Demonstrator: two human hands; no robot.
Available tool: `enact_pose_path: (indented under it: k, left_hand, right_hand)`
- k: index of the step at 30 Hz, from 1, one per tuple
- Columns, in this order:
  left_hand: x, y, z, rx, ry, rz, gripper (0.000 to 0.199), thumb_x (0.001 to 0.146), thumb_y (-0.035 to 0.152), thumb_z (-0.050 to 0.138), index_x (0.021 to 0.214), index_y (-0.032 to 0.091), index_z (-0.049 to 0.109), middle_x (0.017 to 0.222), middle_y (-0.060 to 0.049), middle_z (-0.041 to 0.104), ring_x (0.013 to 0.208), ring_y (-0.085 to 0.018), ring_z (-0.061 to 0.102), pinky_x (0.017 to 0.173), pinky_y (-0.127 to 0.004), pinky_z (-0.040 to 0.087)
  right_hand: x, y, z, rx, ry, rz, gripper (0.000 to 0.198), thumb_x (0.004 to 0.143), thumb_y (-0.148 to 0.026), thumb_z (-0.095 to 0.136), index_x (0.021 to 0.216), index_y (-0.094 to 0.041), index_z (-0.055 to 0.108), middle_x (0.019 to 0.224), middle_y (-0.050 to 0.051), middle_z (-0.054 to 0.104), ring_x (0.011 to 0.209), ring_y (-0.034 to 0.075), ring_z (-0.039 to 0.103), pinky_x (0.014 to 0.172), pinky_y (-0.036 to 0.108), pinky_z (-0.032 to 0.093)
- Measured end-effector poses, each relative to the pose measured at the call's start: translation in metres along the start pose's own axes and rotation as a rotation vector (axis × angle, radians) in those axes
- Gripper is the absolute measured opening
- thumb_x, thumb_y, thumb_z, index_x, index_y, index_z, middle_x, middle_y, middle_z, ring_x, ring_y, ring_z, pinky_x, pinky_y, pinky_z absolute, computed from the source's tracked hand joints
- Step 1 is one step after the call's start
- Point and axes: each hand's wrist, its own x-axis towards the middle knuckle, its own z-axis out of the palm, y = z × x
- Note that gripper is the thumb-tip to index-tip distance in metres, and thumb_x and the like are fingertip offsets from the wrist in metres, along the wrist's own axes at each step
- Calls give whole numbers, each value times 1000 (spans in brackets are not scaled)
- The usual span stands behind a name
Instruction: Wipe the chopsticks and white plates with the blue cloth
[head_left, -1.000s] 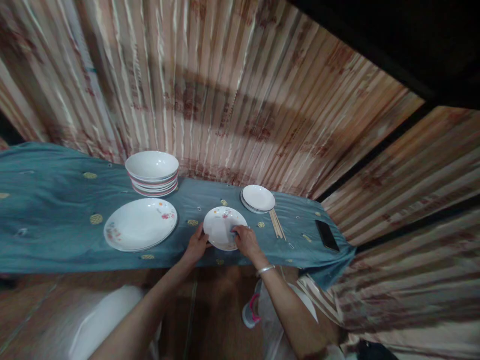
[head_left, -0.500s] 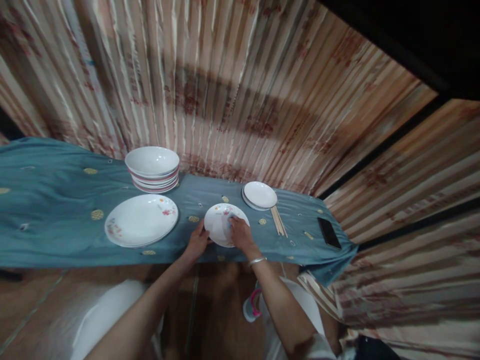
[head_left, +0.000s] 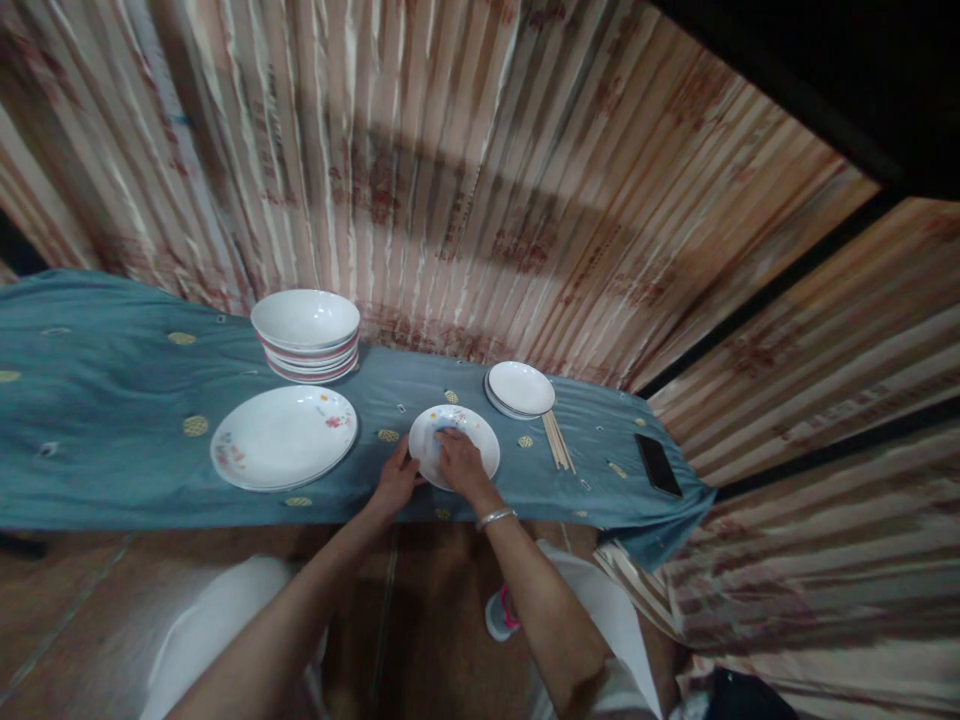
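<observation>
A round white plate (head_left: 481, 440) with a floral rim lies near the front of the cloth-covered table. My left hand (head_left: 395, 480) grips its left edge, thumb at the rim and fingers partly hidden. On the plate's inner surface, my right hand (head_left: 463, 464) presses a small light-blue cloth (head_left: 441, 434), mostly covered by the fingers. To the left lies a large oval platter (head_left: 281, 440) with flowers at both ends, apparently with another beneath it. Behind the platter stands a stack of white bowls (head_left: 306, 320) with red bands.
Small plates (head_left: 521, 388) are stacked at the back, right of the middle. Several chopsticks (head_left: 556, 440) lie beside them. A dark phone (head_left: 658, 464) rests near the right end of the teal tablecloth (head_left: 112, 420). A pleated curtain (head_left: 420, 180) hangs behind the table.
My right hand has slid left across the plate with the cloth, from the right of its middle to the left of it. My left hand keeps its place at the rim.
</observation>
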Motion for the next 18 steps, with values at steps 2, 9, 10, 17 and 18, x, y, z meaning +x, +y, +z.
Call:
enact_pose_path:
  k: [2,9,10,17,18]
  left_hand:
    - [-1,1,1,-3,2,-9,53,71,11,53,123,18,54,103,-6,66,86,-19,63,63,-26,57]
    - [0,3,2,21,58,-24,47,71,10,55,117,19,57,98,-5,67,79,-16,64,56,-22,54]
    - [0,4,2,28,50,-22,45,71,11,56,116,19,58,95,-4,67,77,-16,63,55,-22,54]
    - [-3,7,-2,-26,-29,2,50,68,13,58,118,17,56,96,-4,67,80,-17,63,62,-25,56]
    - [-4,7,-2,-34,-31,8,50,67,13,58,118,17,57,98,-5,66,81,-17,63,62,-26,57]
  right_hand:
    - [-1,-11,-3,61,-38,-24,37,84,-7,44,116,-10,63,124,16,62,118,23,55,106,39,40]
    - [-15,-30,-10,202,-135,-31,41,85,-6,42,119,-16,62,128,9,61,121,17,54,106,32,39]
    - [-18,-30,-12,217,-149,-27,41,85,-6,42,119,-16,62,128,8,61,121,17,54,107,32,39]
    - [-39,-21,-31,268,-212,-23,40,87,-7,44,115,-25,65,121,0,66,112,15,61,99,27,44]
    - [-42,-17,-34,263,-225,-23,39,87,-8,45,114,-25,66,119,-1,67,110,15,62,98,27,45]
